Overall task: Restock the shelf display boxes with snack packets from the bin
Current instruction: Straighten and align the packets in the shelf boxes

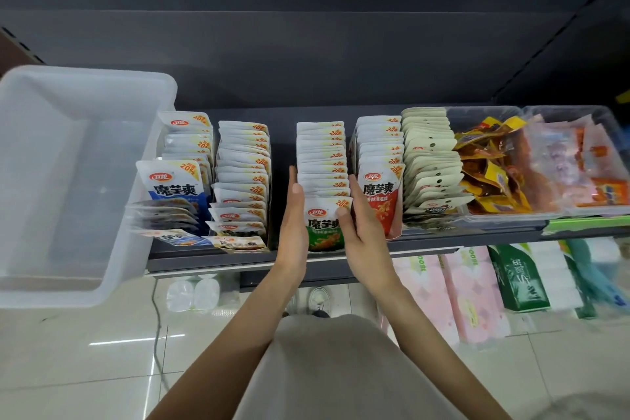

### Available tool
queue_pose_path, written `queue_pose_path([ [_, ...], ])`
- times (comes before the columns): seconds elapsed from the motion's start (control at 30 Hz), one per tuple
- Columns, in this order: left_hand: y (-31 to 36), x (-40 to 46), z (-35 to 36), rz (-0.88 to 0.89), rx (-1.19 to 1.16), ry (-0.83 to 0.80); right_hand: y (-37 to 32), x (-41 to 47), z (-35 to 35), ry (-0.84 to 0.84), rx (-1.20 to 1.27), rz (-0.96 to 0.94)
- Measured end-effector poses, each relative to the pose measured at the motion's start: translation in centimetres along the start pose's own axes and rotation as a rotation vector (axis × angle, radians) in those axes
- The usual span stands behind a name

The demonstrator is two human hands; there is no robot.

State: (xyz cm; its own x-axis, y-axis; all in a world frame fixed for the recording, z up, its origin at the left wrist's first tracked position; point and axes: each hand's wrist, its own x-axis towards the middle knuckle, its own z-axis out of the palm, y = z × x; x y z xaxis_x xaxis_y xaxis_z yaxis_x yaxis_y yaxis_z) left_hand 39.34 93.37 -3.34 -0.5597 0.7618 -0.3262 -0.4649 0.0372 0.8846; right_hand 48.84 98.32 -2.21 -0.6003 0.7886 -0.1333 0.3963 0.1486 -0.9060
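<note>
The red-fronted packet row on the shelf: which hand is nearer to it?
Right. The right hand lies between the green-fronted row and the red-fronted packet row, its back against the red row's front packet. The left hand presses the green row's far side, apart from it.

Green-labelled packet row (323, 181) upright mid-shelf; clear bin (68, 181) left.
</note>
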Motion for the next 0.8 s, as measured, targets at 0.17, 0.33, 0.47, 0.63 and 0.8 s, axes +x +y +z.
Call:
queue_pose_path([
  [0.17, -0.4, -0.5, 0.1, -0.028, 0.039, -0.002, 0.2, 0.0, 0.4, -0.004, 0.020, 0.036],
  [0.33, -0.3, -0.5, 0.2, -0.015, 0.032, -0.017, 0.2, 0.4, 0.6, 0.048, -0.075, 0.036],
  [0.47, -0.3, -0.1, 0.2, -0.022, 0.020, -0.012, -0.5, 0.4, -0.3, 0.131, -0.271, 0.009],
  [0.63, -0.4, 0.4, 0.8, -0.028, 0.007, -0.051, -0.8, 1.2, -1.5, 0.240, -0.541, -0.059],
  [0.8, -0.4, 0.4, 1.5, -0.030, 0.009, -0.050, -0.5, 1.7, -2.1, 0.274, -0.564, -0.078],
])
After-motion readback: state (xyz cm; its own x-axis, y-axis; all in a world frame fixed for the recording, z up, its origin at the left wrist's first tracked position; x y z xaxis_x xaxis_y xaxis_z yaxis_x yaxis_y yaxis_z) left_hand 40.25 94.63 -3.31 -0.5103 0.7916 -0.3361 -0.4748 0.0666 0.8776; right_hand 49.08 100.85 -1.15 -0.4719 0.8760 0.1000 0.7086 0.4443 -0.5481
